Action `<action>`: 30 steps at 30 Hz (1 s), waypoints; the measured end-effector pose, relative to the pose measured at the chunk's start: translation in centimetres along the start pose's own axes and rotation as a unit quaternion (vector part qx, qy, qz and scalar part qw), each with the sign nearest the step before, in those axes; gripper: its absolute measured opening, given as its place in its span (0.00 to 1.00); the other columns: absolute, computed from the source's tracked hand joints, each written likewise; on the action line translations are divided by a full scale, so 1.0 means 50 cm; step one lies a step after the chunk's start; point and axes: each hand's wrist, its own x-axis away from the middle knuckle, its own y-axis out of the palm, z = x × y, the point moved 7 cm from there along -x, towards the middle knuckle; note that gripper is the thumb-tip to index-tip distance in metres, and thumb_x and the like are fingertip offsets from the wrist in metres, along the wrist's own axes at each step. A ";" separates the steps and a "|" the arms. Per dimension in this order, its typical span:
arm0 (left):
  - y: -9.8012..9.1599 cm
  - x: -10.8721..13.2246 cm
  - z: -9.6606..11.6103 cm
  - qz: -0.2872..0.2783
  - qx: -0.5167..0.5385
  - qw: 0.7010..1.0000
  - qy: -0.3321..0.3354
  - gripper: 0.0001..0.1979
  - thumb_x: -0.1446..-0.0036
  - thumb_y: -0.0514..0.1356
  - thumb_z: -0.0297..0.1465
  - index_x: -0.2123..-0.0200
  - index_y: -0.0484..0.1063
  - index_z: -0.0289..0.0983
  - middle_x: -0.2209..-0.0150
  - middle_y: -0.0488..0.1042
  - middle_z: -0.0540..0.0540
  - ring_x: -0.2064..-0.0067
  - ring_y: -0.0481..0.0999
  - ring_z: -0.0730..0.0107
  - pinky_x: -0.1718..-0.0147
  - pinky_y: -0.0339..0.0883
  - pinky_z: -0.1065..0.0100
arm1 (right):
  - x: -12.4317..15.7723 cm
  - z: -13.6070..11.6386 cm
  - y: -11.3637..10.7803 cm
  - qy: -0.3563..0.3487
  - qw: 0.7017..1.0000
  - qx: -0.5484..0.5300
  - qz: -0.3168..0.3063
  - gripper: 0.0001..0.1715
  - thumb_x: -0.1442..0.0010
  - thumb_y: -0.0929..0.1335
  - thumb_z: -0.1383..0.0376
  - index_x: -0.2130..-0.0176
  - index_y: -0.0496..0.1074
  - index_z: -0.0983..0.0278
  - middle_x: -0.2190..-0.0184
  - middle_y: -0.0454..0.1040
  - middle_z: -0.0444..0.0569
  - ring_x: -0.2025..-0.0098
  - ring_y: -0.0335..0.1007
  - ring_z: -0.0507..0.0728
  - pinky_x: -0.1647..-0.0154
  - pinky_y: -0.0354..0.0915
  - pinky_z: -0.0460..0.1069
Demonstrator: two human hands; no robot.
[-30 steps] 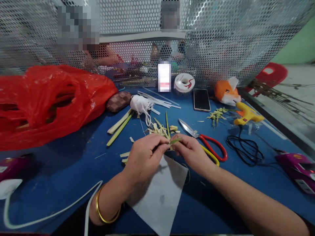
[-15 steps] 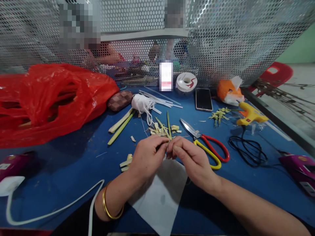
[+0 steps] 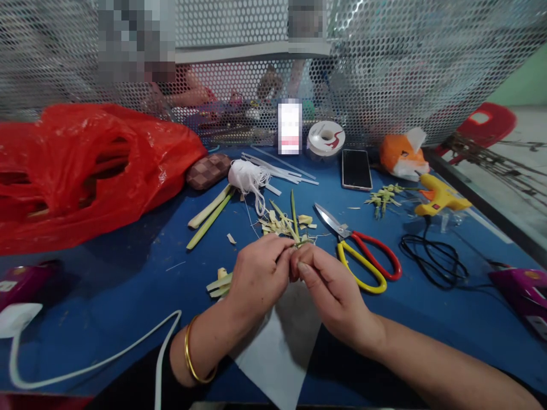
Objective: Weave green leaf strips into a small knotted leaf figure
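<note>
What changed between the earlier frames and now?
The right hand drew slightly toward the wearer and curled against the left hand, baring more of the scissors. Any release is hidden. The left hand, scissors and white string stayed roughly put.

Moderate light reaches the left hand [image 3: 258, 272] and right hand [image 3: 339, 287], soft shadows darkening the sheet [image 3: 280, 361] beneath them; left of them the bag [image 3: 160, 154] shines. Beyond, the screen [image 3: 289, 125] glares white, pixelated, and the mesh [image 3: 376, 74] bends and blurs toward the edges.
</note>
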 end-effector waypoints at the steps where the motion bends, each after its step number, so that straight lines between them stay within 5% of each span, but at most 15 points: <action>1: 0.000 0.000 0.001 0.000 -0.005 1.000 0.002 0.12 0.39 0.55 0.25 0.69 0.78 0.38 0.69 0.79 0.46 0.66 0.77 0.66 0.66 0.69 0.65 | -0.001 0.000 0.000 -0.003 1.000 0.009 -0.002 0.13 0.30 0.57 0.69 0.68 0.61 0.61 0.69 0.64 0.47 0.66 0.61 0.55 0.63 0.63 0.52; 7: 0.008 -0.006 -0.008 -0.056 0.008 0.998 -0.002 0.11 0.39 0.55 0.24 0.66 0.78 0.38 0.67 0.79 0.47 0.65 0.77 0.67 0.65 0.68 0.66 | -0.018 -0.021 -0.005 -0.061 0.993 0.092 -0.050 0.11 0.32 0.60 0.71 0.67 0.62 0.60 0.69 0.68 0.47 0.66 0.65 0.55 0.64 0.65 0.52; 12: 0.020 -0.009 -0.016 -0.112 0.020 0.993 -0.018 0.10 0.39 0.56 0.27 0.66 0.78 0.39 0.69 0.79 0.48 0.67 0.76 0.67 0.68 0.66 0.67 | -0.037 -0.033 -0.050 -0.080 0.988 0.130 -0.022 0.11 0.32 0.62 0.71 0.67 0.66 0.61 0.63 0.72 0.51 0.59 0.69 0.57 0.58 0.67 0.52; 23: 0.034 -0.010 0.008 -0.212 0.084 0.974 0.009 0.08 0.42 0.58 0.26 0.69 0.78 0.38 0.69 0.80 0.49 0.66 0.77 0.67 0.66 0.67 0.67 | -0.066 0.014 -0.082 0.007 0.997 0.073 -0.021 0.16 0.34 0.65 0.67 0.75 0.65 0.62 0.69 0.70 0.47 0.62 0.68 0.56 0.60 0.64 0.52; 30: 0.019 -0.016 0.015 -0.191 0.191 0.962 -0.035 0.06 0.44 0.59 0.27 0.70 0.77 0.39 0.71 0.79 0.50 0.68 0.75 0.70 0.67 0.68 0.68 | -0.064 0.068 -0.084 0.139 0.990 0.037 -0.016 0.15 0.37 0.67 0.62 0.75 0.67 0.63 0.71 0.69 0.45 0.71 0.62 0.52 0.68 0.60 0.49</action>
